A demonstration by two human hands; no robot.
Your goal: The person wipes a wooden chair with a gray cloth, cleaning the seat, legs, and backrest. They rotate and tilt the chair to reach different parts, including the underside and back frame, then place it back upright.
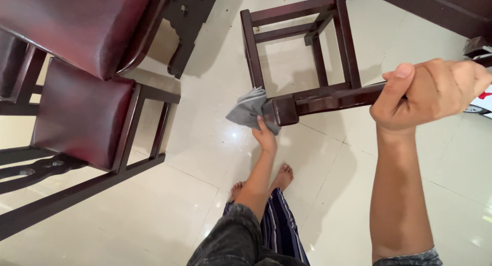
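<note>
A dark brown wooden chair [307, 55] is tipped over, its legs and rungs pointing toward me. My right hand [428, 94] is closed around one leg near the right side of the view and holds the chair up. My left hand [265, 136] presses a folded grey cloth [248, 109] against the end of that same leg [287, 109]. My bare feet [282, 176] stand on the pale tiled floor below.
Two dark wooden chairs with maroon cushioned seats [82, 112] stand at the left. The edge of dark wooden furniture [435, 9] runs along the top right. A white object [482, 104] shows at the right edge. Glossy cream floor tiles [179, 214] fill the lower part.
</note>
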